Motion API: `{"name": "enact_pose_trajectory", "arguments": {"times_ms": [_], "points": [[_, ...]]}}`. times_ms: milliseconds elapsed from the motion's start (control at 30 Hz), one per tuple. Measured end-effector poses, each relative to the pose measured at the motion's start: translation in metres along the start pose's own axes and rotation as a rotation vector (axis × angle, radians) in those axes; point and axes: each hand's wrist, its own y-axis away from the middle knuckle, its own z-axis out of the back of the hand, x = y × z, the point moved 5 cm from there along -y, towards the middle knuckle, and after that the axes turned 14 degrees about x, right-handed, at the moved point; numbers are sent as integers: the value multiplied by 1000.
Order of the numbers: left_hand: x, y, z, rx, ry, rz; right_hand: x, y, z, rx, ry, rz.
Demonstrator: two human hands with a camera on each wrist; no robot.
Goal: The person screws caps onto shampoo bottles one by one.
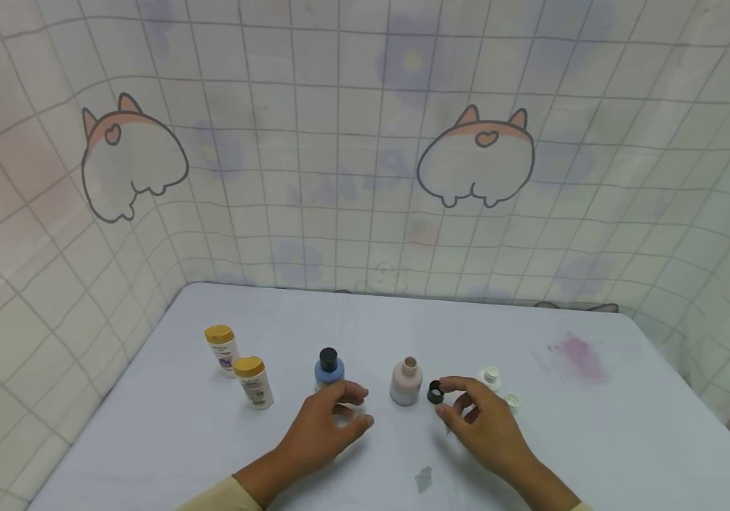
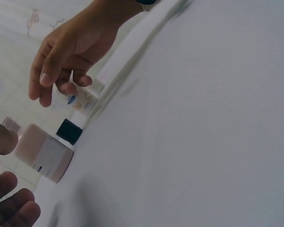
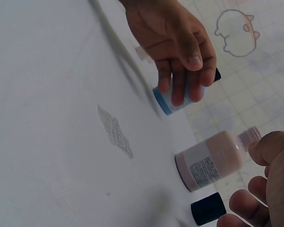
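A pale pink bottle stands upright without its cap, its bare neck showing. Beside it on the table lies a black cap. My right hand hovers just right of this cap, fingers loosely bent; both wrist views show the black cap resting on the table, apart from the fingers. My left hand is held in front of a blue bottle with a black top, partly covering it. Nothing is between the left thumb and fingers.
Two white bottles with yellow caps, one farther back and one nearer, stand at the left. Behind my right hand are a small white bottle and a white cap. A grid-patterned curtain borders the table.
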Motion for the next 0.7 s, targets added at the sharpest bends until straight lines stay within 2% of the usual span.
{"name": "enact_pose_trajectory", "arguments": {"times_ms": [167,433,700], "points": [[-1,-7,-4,-2,11,-9,-4,0,1,12,-20,-51],[-2,-19,-12,9,6,25,-11,-5,-3,4,-2,-130],[-3,-28,-17,-7,3,41,-9,-9,-8,-54,135,-161]]}}
